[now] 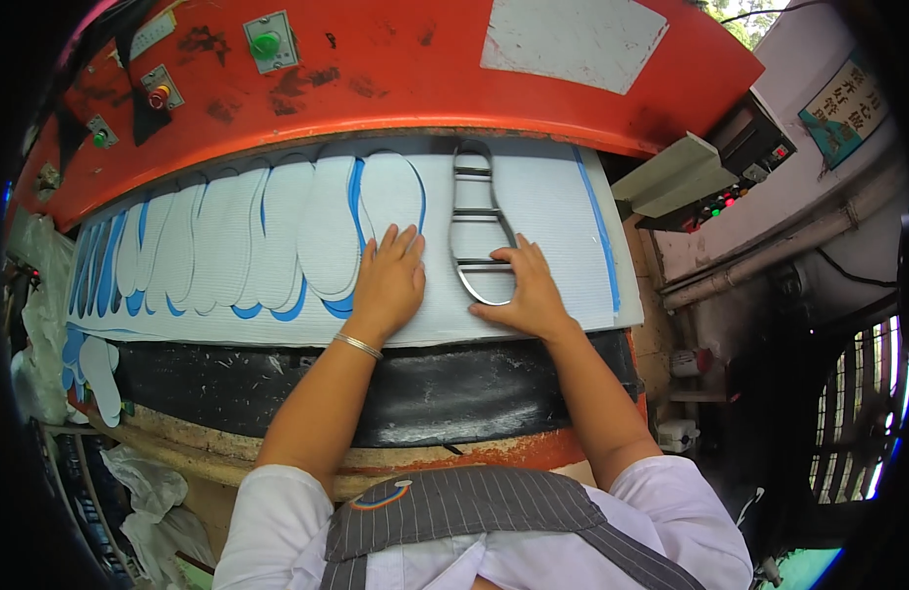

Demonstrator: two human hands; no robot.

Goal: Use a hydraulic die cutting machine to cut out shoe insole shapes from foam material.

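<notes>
An insole-shaped metal cutting die (477, 212) with crossbars stands on a white ribbed sheet (563, 216). My right hand (530, 293) grips the die's near right rim, thumb at the near end and fingers along the side. Flat on the sheet to the left of the die lies my left hand (388, 287), fingers stretched out and holding nothing. Its fingertips touch the near part of a cut insole (390, 192). A row of overlapping cut insole shapes (277, 231) runs left from there, with blue showing at their edges and in the gaps.
A red machine beam (395, 84) with a green button (266, 45) and a red knob (159, 96) spans the far side. Loose insoles (101, 379) hang at the left corner. A control box (740, 162) stands at the right. A black strip (454, 388) lines the front.
</notes>
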